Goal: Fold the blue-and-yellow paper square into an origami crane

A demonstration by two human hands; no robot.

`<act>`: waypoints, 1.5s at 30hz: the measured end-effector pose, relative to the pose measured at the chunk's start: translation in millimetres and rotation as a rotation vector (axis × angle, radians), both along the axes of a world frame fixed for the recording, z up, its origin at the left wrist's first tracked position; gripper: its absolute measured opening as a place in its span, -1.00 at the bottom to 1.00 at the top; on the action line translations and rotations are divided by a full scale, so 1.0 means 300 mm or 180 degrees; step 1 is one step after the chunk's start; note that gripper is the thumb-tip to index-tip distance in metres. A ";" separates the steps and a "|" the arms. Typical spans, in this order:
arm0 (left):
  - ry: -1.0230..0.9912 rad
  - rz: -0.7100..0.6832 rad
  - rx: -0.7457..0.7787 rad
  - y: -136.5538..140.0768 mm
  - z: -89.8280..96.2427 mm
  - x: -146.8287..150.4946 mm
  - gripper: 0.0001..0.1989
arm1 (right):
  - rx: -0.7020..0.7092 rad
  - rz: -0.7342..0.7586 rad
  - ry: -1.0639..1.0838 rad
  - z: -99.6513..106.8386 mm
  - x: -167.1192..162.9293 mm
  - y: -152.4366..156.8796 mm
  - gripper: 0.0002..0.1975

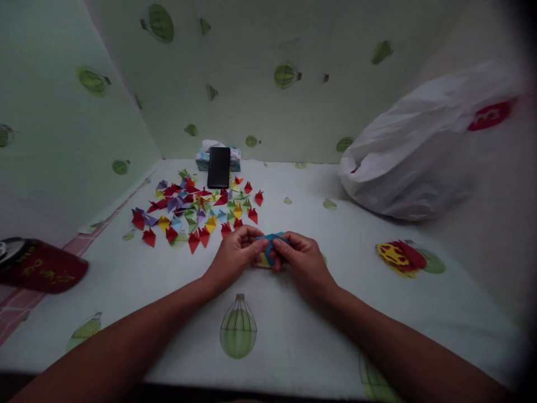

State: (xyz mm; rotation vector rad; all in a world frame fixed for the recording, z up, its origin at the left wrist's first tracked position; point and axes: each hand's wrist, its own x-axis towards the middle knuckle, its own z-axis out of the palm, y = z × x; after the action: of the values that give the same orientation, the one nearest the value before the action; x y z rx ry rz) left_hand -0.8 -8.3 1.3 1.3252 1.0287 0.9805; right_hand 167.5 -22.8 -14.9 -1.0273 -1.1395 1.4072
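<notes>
Both hands meet over the middle of the table, pinching a small folded piece of blue paper (272, 242) between thumbs and fingers. My left hand (240, 252) grips its left side, and my right hand (302, 258) grips its right side. Something yellow (263, 261) shows just under the blue paper, partly hidden by the fingers; I cannot tell whether it is paper on the table. Beyond my left hand lies a spread of small folded paper birds (193, 242) in red, yellow, purple, green and blue.
A black phone (218, 168) leans against a tissue box (203, 162) at the back. To the left is a red can (46, 268). At the right sit a white plastic bag (403, 162) and red and yellow cut-out pieces (394, 254). Balloon-patterned covering lines the table (285, 336) and walls.
</notes>
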 end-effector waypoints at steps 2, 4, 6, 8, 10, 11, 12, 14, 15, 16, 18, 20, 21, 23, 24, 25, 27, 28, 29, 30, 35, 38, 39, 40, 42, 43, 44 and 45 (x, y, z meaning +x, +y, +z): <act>0.0037 -0.0091 0.0035 -0.002 -0.003 0.000 -0.74 | 0.0072 0.0130 -0.0161 0.003 0.001 0.001 -0.73; 0.0101 -0.0155 0.0145 -0.002 -0.001 -0.005 -0.73 | 0.0165 0.0278 -0.0391 0.012 0.006 0.005 -0.72; 0.0173 -0.0217 0.0219 -0.001 0.006 -0.011 -0.73 | 0.0244 0.0410 -0.0557 0.022 0.012 0.009 -0.71; 0.0246 -0.0272 0.0236 -0.002 0.014 -0.015 -0.72 | 0.0293 0.0507 -0.0626 0.032 0.016 0.012 -0.70; 0.0324 -0.0224 0.0298 -0.004 0.023 -0.016 -0.72 | 0.0302 0.0448 -0.0650 0.038 0.016 0.013 -0.68; 0.0378 -0.0152 0.0356 -0.005 0.027 -0.016 -0.70 | 0.0308 0.0381 -0.0618 0.040 0.015 0.013 -0.67; 0.0433 -0.0062 0.0439 -0.005 0.031 -0.016 -0.69 | 0.0296 0.0297 -0.0558 0.042 0.014 0.013 -0.67; 0.0482 0.0220 0.0613 0.001 0.043 -0.019 -0.69 | 0.0257 0.0079 -0.0428 0.042 0.012 0.015 -0.65; 0.0457 0.0396 0.0681 0.008 0.052 -0.023 -0.69 | 0.0240 -0.0026 -0.0384 0.040 0.012 0.016 -0.64; 0.0409 0.0587 0.0721 0.019 0.065 -0.028 -0.70 | 0.0234 -0.0098 -0.0368 0.038 0.011 0.017 -0.64; 0.0366 0.0933 0.0785 0.054 0.100 -0.044 -0.70 | 0.0289 -0.0079 -0.0429 0.031 0.010 0.016 -0.65; 0.0526 0.1252 0.0839 0.110 0.145 -0.066 -0.73 | 0.0425 0.0063 -0.0564 0.023 0.006 0.011 -0.68; 0.0803 0.1384 0.0910 0.146 0.168 -0.079 -0.72 | 0.0541 0.0090 -0.0696 0.020 0.004 0.007 -0.71; 0.1086 0.1600 0.1025 0.235 0.207 -0.107 -0.69 | 0.0880 0.0137 -0.1071 0.015 0.000 -0.001 -0.77; 0.1253 0.1738 0.1078 0.285 0.220 -0.121 -0.68 | 0.1062 0.0141 -0.1236 0.014 -0.001 -0.004 -0.78; 0.1447 0.1882 0.1124 0.338 0.228 -0.134 -0.67 | 0.1236 0.0126 -0.1374 0.013 -0.002 -0.006 -0.78; 0.1881 0.2107 0.1157 0.445 0.226 -0.155 -0.59 | 0.1533 0.0028 -0.1573 0.011 -0.001 -0.006 -0.77; 0.2081 0.2153 0.1160 0.496 0.217 -0.162 -0.54 | 0.1658 -0.0043 -0.1646 0.010 0.000 -0.005 -0.76; 0.2258 0.2197 0.1147 0.544 0.204 -0.166 -0.49 | 0.1761 -0.0109 -0.1714 0.009 0.002 -0.002 -0.76; 0.2413 0.2236 0.1112 0.588 0.186 -0.167 -0.44 | 0.1854 -0.0148 -0.1765 0.007 0.004 0.000 -0.76; 0.2889 0.2355 0.0720 0.752 0.081 -0.144 -0.24 | 0.2110 -0.0107 -0.1920 -0.005 0.007 0.011 -0.79; 0.3015 0.2414 0.0547 0.819 0.031 -0.122 -0.24 | 0.2109 -0.0161 -0.2026 -0.018 0.007 0.015 -0.77; 0.3043 0.2444 0.0495 0.838 0.018 -0.114 -0.25 | 0.2088 -0.0158 -0.2049 -0.023 0.008 0.016 -0.77; 0.3062 0.2485 0.0444 0.855 0.008 -0.107 -0.27 | 0.2064 -0.0152 -0.2076 -0.028 0.009 0.017 -0.77; 0.3096 0.2613 0.0354 0.885 -0.005 -0.094 -0.31 | 0.2048 -0.0149 -0.2096 -0.036 0.012 0.020 -0.77; 0.3110 0.2671 0.0321 0.897 -0.009 -0.088 -0.33 | 0.2040 -0.0155 -0.2097 -0.039 0.014 0.020 -0.77; 0.3118 0.2712 0.0302 0.907 -0.011 -0.084 -0.34 | 0.2032 -0.0164 -0.2090 -0.040 0.016 0.021 -0.77; 0.3125 0.2748 0.0289 0.915 -0.013 -0.080 -0.35 | 0.2026 -0.0163 -0.2091 -0.041 0.018 0.022 -0.77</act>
State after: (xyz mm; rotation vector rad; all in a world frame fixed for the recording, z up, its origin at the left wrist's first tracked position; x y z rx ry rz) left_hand -24.7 266.2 -2.5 1.4713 2.4647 0.9651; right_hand 172.8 -16.2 -27.1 -1.0473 -1.8617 0.5702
